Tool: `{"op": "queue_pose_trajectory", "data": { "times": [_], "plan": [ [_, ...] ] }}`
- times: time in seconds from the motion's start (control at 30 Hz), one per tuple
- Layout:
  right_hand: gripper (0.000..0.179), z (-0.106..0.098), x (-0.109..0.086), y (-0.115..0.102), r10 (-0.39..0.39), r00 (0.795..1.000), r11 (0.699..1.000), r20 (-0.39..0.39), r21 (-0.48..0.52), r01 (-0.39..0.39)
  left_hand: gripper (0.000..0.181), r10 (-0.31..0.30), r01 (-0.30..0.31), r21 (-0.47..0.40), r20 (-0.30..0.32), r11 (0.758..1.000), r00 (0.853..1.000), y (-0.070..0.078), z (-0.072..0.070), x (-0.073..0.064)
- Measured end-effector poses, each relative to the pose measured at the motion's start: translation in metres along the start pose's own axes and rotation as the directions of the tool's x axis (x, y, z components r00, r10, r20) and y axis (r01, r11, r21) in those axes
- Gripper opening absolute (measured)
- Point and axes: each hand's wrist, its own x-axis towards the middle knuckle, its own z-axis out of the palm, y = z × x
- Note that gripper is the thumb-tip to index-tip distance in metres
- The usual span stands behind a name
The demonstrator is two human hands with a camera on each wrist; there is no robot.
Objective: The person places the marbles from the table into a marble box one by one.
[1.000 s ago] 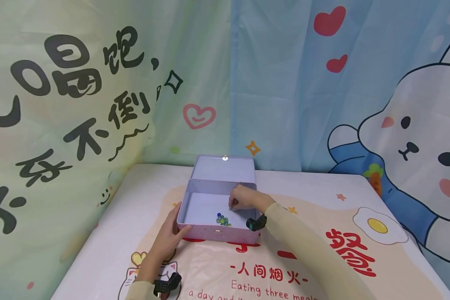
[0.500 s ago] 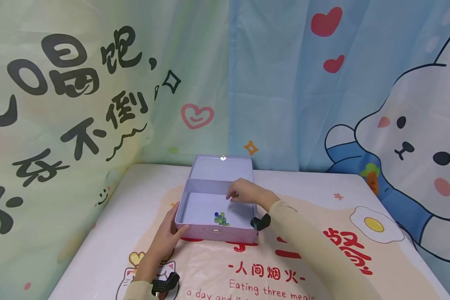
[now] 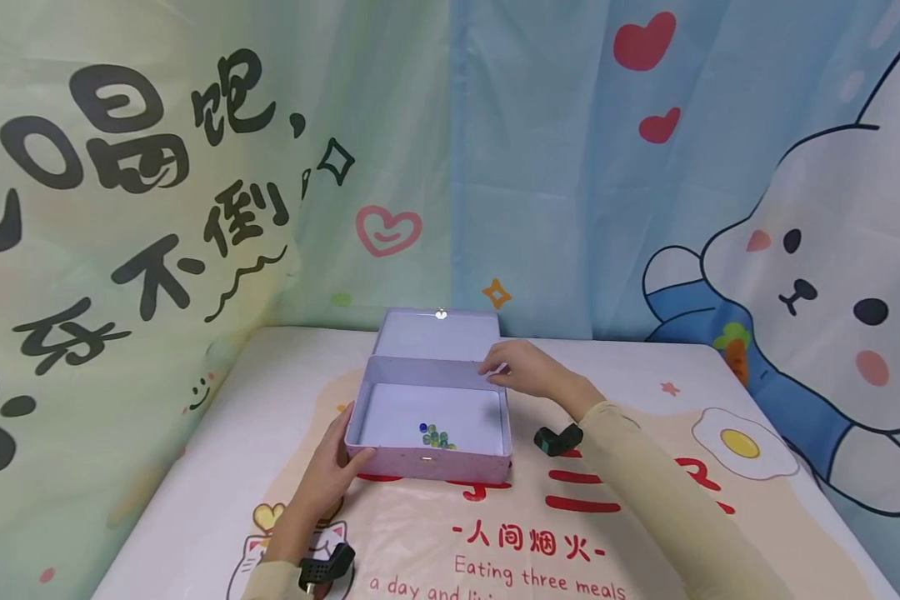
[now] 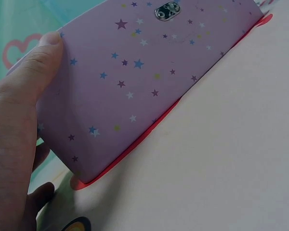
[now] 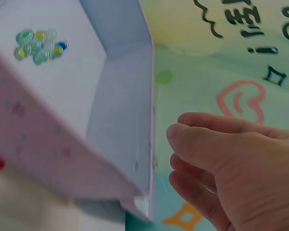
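In the head view a lidded tin box (image 3: 427, 463), lilac with small stars, stands on the table with its lid (image 3: 437, 333) tipped back. Several glass marbles (image 3: 436, 438), green, yellow and one blue, lie clustered near its front wall. My left hand (image 3: 332, 475) grips the front left corner; the left wrist view has its thumb (image 4: 48, 55) on the star-patterned front and other fingers round the side. Above the box's back right corner hovers my right hand (image 3: 528, 369). Its fingers (image 5: 197, 190) are loosely bent, thumb close to the index finger, and no object shows between them.
A printed cloth (image 3: 540, 575) with red lettering and a fried-egg picture covers the table. Behind the table hangs a curtain (image 3: 525, 167) with hearts and a rabbit. A small metal clasp (image 4: 167, 10) sits on the box front.
My right hand has risen from inside the box and moved back and right, past its right wall. The left hand keeps its grip on the box. The view has shifted slightly.
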Motion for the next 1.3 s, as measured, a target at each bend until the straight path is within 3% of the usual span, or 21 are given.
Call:
{"op": "queue_pose_trajectory", "data": {
  "times": [0.3, 0.67, 1.0, 1.3],
  "plan": [
    [0.02, -0.011, -0.044, 0.027, 0.169, 0.982, 0.985, -0.083, 0.055, -0.164, 0.086, 0.013, -0.012, 0.01, -0.008, 1.0, 1.0, -0.001, 0.002, 0.0],
    [0.02, 0.009, -0.091, 0.047, 0.297, 0.939, 0.955, -0.173, 0.074, -0.288, 0.086, 0.001, -0.001, 0.015, 0.004, 1.0, 1.0, 0.003, 0.001, -0.002],
    [0.022, 0.035, -0.121, 0.065, 0.342, 0.921, 0.939, -0.185, 0.079, -0.333, 0.086, 0.004, -0.004, 0.017, -0.001, 1.0, 1.0, 0.004, 0.001, -0.002],
    [0.019, 0.046, -0.134, 0.081, 0.337, 0.934, 0.94, -0.118, 0.097, -0.327, 0.085, -0.004, 0.004, 0.027, -0.004, 1.0, 1.0, 0.002, 0.002, -0.002]
  ]
}}
